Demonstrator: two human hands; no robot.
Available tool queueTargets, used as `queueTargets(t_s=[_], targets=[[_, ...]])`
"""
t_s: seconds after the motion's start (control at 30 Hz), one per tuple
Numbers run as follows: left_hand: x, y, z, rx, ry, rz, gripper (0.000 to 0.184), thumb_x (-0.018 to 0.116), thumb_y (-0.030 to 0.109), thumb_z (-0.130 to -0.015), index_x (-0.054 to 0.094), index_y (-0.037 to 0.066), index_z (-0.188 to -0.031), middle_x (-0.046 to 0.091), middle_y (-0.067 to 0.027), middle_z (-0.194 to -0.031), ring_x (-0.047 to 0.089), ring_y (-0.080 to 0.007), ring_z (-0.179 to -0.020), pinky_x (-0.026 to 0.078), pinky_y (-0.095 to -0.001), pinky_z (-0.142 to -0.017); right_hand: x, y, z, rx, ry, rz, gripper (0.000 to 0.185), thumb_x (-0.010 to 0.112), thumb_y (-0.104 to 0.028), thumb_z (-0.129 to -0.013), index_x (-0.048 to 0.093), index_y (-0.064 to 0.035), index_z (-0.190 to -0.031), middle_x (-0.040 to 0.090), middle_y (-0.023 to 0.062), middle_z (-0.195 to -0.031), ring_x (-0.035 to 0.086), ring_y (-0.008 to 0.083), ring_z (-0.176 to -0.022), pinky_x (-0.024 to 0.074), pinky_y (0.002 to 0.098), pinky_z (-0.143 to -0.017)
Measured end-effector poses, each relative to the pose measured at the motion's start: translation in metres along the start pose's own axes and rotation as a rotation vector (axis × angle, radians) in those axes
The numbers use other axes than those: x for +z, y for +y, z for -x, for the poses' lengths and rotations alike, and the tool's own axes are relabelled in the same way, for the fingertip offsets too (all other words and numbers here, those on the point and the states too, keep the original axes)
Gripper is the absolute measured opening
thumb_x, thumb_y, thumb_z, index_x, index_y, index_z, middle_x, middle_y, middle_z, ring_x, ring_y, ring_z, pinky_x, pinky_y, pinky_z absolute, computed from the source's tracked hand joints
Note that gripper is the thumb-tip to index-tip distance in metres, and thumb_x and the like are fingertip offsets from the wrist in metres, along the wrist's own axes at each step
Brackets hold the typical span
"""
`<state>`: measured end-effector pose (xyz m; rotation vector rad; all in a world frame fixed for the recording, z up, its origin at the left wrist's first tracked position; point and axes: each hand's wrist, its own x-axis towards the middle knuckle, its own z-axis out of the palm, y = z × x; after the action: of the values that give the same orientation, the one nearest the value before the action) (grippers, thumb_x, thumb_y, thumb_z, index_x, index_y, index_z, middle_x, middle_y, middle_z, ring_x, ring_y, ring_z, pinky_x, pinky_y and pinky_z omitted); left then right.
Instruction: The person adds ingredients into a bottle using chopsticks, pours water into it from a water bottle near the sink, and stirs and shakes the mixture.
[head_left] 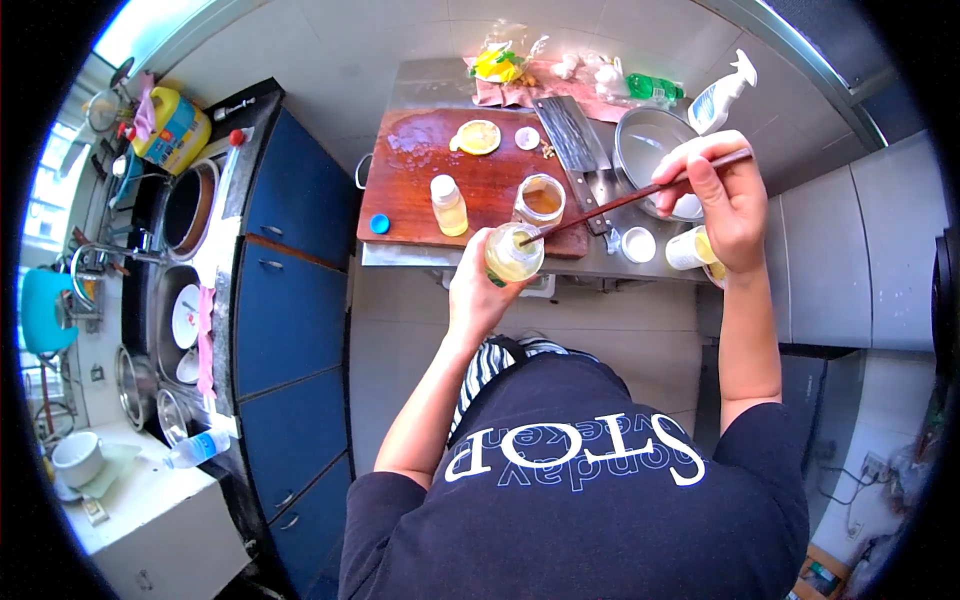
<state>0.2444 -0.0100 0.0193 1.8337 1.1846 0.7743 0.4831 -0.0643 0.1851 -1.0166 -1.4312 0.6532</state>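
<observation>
My left hand is wrapped round a clear bottle with pale yellow liquid in it, held just off the near edge of the cutting board. In my right hand, pinched between thumb and fingers, is a dark wooden chopstick. Its lower end dips into the bottle's mouth. Right behind the bottle stands an open glass jar of amber liquid. A capped bottle of yellow liquid is on the board to the left, with a blue cap and a lemon half nearby.
A cleaver lies along the board's right side, beside a metal bowl. Farther right are a spray bottle, a white lid and a yellow-labelled jar. A sink and blue cabinets stand at left.
</observation>
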Motion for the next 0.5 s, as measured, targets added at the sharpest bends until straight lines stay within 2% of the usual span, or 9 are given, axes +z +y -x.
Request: queueTargets(t_s=[0.07,0.13,0.2,0.27,0.33,0.4,0.5], targets=[[0.004,-0.006,0.000,0.027,0.013,0.027,0.077,0.084,0.024,-0.065,0.044,0.003,-0.127,0.056,-0.0163,-0.122,0.056,-0.0302,-0.112,0.046,-0.0364,-0.093,-0.006,-0.002,0.002,-0.042,0.052,-0.110,0.011,0.047,-0.012,-0.098,0.043,-0.0026,-0.101,0.063,0.0180,-0.087,0.061,0.0178,-0.068,0.0527,0.0280,-0.063],[0.003,-0.004,0.001,0.032,0.039,0.013,0.078,0.084,0.024,-0.064,0.044,0.003,-0.127,0.056,-0.0165,-0.122,0.056,-0.0303,-0.112,0.046,-0.0361,-0.093,-0.001,0.000,0.002,0.024,-0.003,-0.016,0.011,0.047,-0.012,-0.098,0.043,-0.0022,-0.101,0.062,0.0181,-0.086,0.061,0.0178,-0.066,0.0530,0.0289,-0.061],[0.001,0.002,0.003,0.011,0.046,0.028,0.078,0.085,0.024,-0.064,0.045,0.002,-0.127,0.056,-0.0170,-0.121,0.056,-0.0304,-0.112,0.046,-0.0357,-0.093,0.000,0.001,0.003,0.021,0.042,-0.035,0.008,0.044,-0.011,-0.098,0.043,-0.0034,-0.099,0.059,0.0191,-0.086,0.059,0.0200,-0.063,0.0522,0.0306,-0.060],[0.006,-0.006,0.006,-0.017,0.073,0.048,0.076,0.085,0.023,-0.064,0.046,0.002,-0.126,0.056,-0.0168,-0.121,0.056,-0.0296,-0.112,0.046,-0.0354,-0.093,-0.005,0.001,0.003,-0.035,0.013,-0.108,0.008,0.046,-0.009,-0.098,0.043,-0.0023,-0.101,0.062,0.0191,-0.087,0.061,0.0184,-0.066,0.0530,0.0290,-0.062],[0.004,-0.006,0.009,0.017,0.133,0.052,0.076,0.087,0.023,-0.062,0.046,0.005,-0.124,0.060,-0.0142,-0.116,0.059,-0.0239,-0.108,0.047,-0.0348,-0.091,0.001,0.004,0.002,0.012,-0.033,-0.077,0.008,0.045,-0.010,-0.098,0.043,-0.0027,-0.101,0.062,0.0199,-0.087,0.061,0.0189,-0.066,0.0530,0.0294,-0.062],[0.001,-0.003,0.013,-0.022,0.152,0.064,0.075,0.087,0.022,-0.062,0.047,0.005,-0.123,0.060,-0.0134,-0.115,0.059,-0.0230,-0.108,0.047,-0.0344,-0.091,-0.001,0.003,0.001,-0.029,0.003,-0.183,0.010,0.047,-0.009,-0.097,0.042,-0.0015,-0.101,0.062,0.0216,-0.089,0.061,0.0195,-0.068,0.0530,0.0295,-0.063],[-0.007,-0.003,0.022,-0.070,0.220,0.096,0.073,0.088,0.020,-0.061,0.049,0.003,-0.121,0.060,-0.0118,-0.114,0.059,-0.0209,-0.107,0.047,-0.0330,-0.092,0.014,0.006,-0.008,0.011,-0.089,-0.164,0.010,0.047,-0.008,-0.097,0.042,-0.0015,-0.102,0.062,0.0204,-0.087,0.061,0.0193,-0.067,0.0531,0.0297,-0.062]])
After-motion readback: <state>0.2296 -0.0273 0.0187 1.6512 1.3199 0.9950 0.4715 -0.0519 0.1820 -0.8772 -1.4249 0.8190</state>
